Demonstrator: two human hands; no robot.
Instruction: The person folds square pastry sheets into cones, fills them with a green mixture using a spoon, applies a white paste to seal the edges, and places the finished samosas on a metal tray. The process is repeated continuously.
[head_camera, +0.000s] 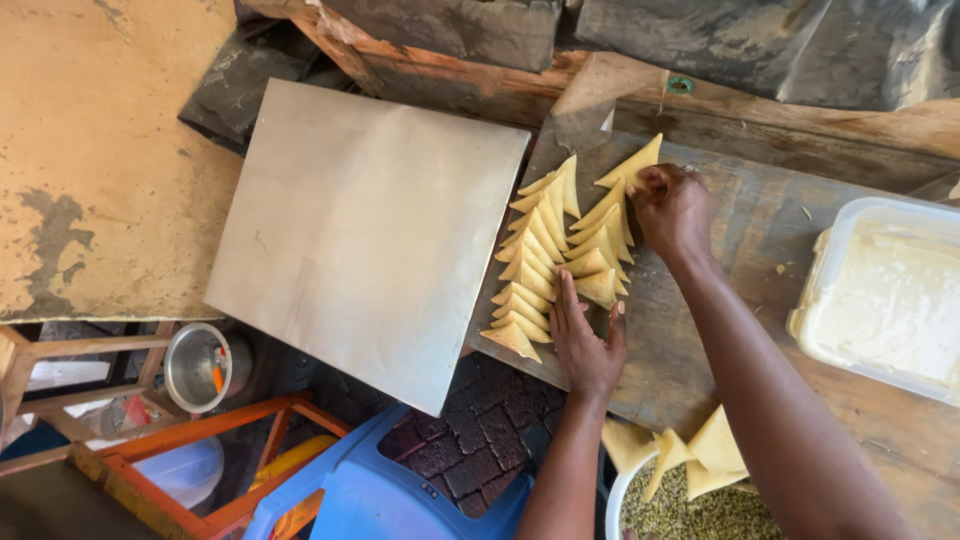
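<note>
Two rows of folded yellow pastry triangles (548, 252) lie on a worn wooden board (760, 250). My left hand (583, 338) lies flat at the near end of the rows, fingers between the two rows and touching the nearest triangles. My right hand (671, 209) is at the far end of the right row, fingers closed on the tip of a pastry triangle (632, 165). A flat grey sheet (365, 230) lies just left of the rows.
A clear plastic tub of pale dough sheets (885, 295) sits at the right. A white bowl (622, 492) of green filling with several pastry cones stands near me. Below are a blue plastic stool (370, 495), an orange frame (200, 440) and a metal cup (195, 365).
</note>
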